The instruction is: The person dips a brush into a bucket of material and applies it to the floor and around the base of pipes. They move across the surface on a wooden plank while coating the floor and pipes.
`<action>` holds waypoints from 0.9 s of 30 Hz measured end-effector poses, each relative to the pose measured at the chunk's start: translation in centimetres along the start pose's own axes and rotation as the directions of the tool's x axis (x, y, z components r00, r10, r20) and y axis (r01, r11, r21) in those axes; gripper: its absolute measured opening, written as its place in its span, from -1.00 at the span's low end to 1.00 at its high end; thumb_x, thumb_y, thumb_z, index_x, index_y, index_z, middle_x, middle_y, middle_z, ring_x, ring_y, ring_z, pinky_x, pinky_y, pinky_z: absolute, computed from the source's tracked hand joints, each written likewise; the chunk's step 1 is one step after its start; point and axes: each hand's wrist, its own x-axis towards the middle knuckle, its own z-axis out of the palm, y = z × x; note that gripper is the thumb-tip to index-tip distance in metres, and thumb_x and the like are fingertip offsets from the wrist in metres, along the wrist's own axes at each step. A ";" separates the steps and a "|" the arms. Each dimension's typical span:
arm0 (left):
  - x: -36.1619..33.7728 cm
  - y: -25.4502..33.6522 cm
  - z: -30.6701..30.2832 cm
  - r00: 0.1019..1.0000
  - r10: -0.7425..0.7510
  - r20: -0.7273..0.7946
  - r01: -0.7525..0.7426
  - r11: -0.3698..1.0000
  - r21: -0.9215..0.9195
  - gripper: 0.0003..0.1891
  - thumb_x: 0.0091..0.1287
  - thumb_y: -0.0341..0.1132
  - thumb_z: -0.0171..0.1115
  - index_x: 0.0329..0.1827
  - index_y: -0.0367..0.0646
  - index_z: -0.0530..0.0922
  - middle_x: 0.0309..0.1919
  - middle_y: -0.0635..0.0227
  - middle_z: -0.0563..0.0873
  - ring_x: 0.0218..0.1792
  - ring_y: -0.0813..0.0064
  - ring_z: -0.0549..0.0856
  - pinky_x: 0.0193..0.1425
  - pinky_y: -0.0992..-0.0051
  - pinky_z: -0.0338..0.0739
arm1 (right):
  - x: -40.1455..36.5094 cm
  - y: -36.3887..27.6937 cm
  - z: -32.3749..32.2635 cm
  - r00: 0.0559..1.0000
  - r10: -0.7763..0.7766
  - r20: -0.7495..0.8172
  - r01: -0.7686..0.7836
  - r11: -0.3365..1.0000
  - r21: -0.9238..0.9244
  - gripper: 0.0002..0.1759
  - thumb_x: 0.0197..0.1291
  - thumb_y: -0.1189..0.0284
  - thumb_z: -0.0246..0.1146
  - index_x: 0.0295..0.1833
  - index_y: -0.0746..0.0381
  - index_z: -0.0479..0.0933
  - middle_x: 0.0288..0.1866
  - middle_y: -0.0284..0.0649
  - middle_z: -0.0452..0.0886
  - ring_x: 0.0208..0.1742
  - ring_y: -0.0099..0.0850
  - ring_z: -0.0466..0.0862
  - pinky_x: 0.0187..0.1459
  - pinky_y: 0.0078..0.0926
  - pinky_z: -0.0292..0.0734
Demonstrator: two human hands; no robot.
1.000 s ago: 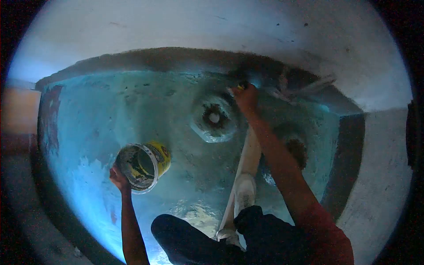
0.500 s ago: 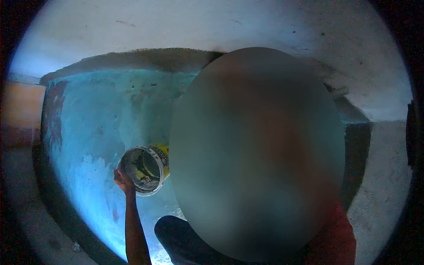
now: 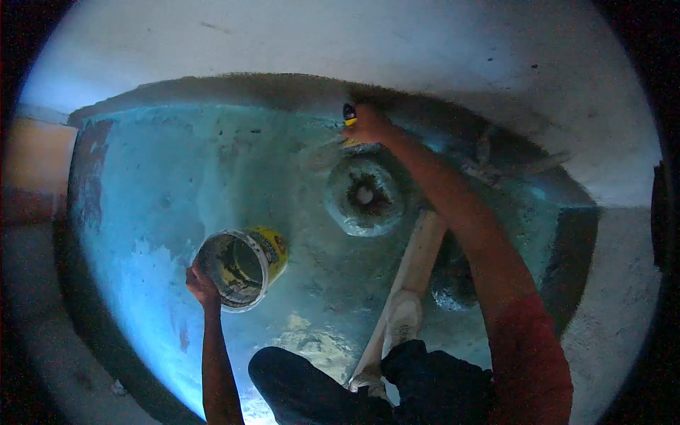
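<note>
My left hand (image 3: 203,285) is closed on the rim of a yellow bucket (image 3: 276,248), which is tilted so its mouth faces me. Grey, smeared residue coats the bucket's inside. Higher up, my right hand (image 3: 370,126) is closed around a brush (image 3: 349,113) with a black-and-yellow handle. The brush's working end is blurred and partly hidden near the top edge of the blue-green surface (image 3: 163,177). Just below that hand is a round, raised fitting (image 3: 365,195) with a dark, rough centre.
A pale plank or beam (image 3: 418,248) runs diagonally under my right arm, with a shoe (image 3: 404,315) on it. Dark grey wet-looking bands (image 3: 248,88) border the blue-green surface. A second rounded lump (image 3: 453,294) is partly hidden behind my right arm. A tan panel (image 3: 35,163) stands at left.
A large blurred oval covered the middle and right earlier; now my right arm, the brush and the round fitting show. My left hand and the bucket have barely shifted.
</note>
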 end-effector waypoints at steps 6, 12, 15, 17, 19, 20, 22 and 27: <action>0.2 -0.3 0.8 0.998 -0.029 -0.047 0.025 0.996 -0.090 -0.58 0.44 -0.13 -0.06 -0.13 -0.37 0.58 -0.36 0.19 0.63 -0.36 0.42 0.53 -0.20 0.38 0.45 | 0.2 -0.5 -0.2 0.998 -0.062 0.029 0.064 0.993 -0.099 -0.51 -0.17 0.08 0.41 -0.29 0.30 0.58 -0.38 -0.10 0.66 -0.34 -0.19 0.66 -0.26 -0.21 0.56; 0.1 0.2 0.4 0.999 0.035 -0.001 -0.035 0.999 0.033 -0.59 0.44 -0.15 -0.07 -0.12 -0.40 0.56 -0.36 0.14 0.63 -0.37 0.40 0.56 -0.27 0.33 0.45 | -1.5 -3.4 2.5 0.983 -0.142 0.114 0.127 0.984 0.124 -0.46 -0.19 0.04 0.40 -0.33 0.34 0.59 -0.23 0.01 0.63 -0.20 -0.11 0.64 -0.15 -0.17 0.54; 0.3 -0.7 0.4 0.993 0.115 0.012 -0.116 0.991 0.061 -0.59 0.45 -0.16 -0.10 -0.09 -0.39 0.57 -0.33 0.16 0.63 -0.34 0.39 0.58 -0.24 0.34 0.46 | -2.5 -3.3 1.8 0.955 -0.228 0.191 0.237 0.971 -0.024 -0.46 -0.21 0.08 0.43 -0.29 0.35 0.59 -0.16 0.07 0.61 -0.13 -0.10 0.63 -0.13 -0.19 0.54; 0.3 -2.3 0.5 0.993 0.117 0.004 -0.117 0.993 -0.016 -0.58 0.46 -0.15 -0.11 -0.06 -0.38 0.57 -0.30 0.19 0.63 -0.31 0.39 0.58 -0.20 0.36 0.47 | -2.7 -2.2 0.7 0.971 -0.169 0.167 0.180 0.982 -0.053 -0.42 -0.22 0.08 0.43 -0.21 0.36 0.58 -0.11 0.07 0.59 -0.08 -0.08 0.61 -0.10 -0.20 0.53; 0.4 -2.8 0.6 0.999 0.031 -0.016 -0.034 0.984 -0.172 -0.57 0.47 -0.14 -0.11 -0.03 -0.37 0.57 -0.27 0.22 0.63 -0.28 0.40 0.58 -0.15 0.38 0.47 | -3.5 0.3 0.1 0.982 -0.190 -0.005 0.189 0.979 0.074 -0.34 -0.22 0.04 0.43 -0.09 0.32 0.54 -0.14 0.03 0.60 -0.14 -0.10 0.62 -0.15 -0.22 0.55; 0.3 -2.5 0.6 1.000 0.005 -0.019 -0.009 0.985 -0.173 -0.57 0.47 -0.14 -0.11 -0.02 -0.36 0.57 -0.27 0.23 0.63 -0.27 0.40 0.58 -0.12 0.39 0.47 | -4.2 1.9 -0.1 0.963 -0.210 -0.167 0.243 0.948 0.207 -0.29 -0.21 -0.01 0.43 -0.02 0.28 0.50 -0.19 -0.01 0.62 -0.21 -0.14 0.64 -0.22 -0.23 0.58; 0.1 -1.3 0.7 0.999 -0.045 -0.023 0.040 0.984 -0.173 -0.56 0.47 -0.13 -0.11 0.00 -0.36 0.57 -0.27 0.25 0.64 -0.25 0.41 0.59 -0.08 0.40 0.46 | -5.3 3.3 -0.7 0.968 0.019 -0.249 0.000 0.997 0.077 -0.21 -0.20 -0.04 0.44 0.07 0.28 0.45 -0.09 0.00 0.58 -0.11 -0.11 0.61 -0.15 -0.20 0.56; 0.0 0.5 0.6 1.000 0.002 -0.006 -0.002 0.999 -0.046 -0.58 0.45 -0.12 -0.06 -0.03 -0.35 0.58 -0.29 0.23 0.64 -0.25 0.45 0.58 -0.10 0.41 0.47 | -7.5 2.9 -2.4 0.875 0.234 -0.423 -0.244 0.969 0.032 -0.24 -0.13 -0.01 0.42 0.06 0.33 0.45 -0.11 0.04 0.59 -0.07 -0.06 0.60 -0.05 -0.10 0.52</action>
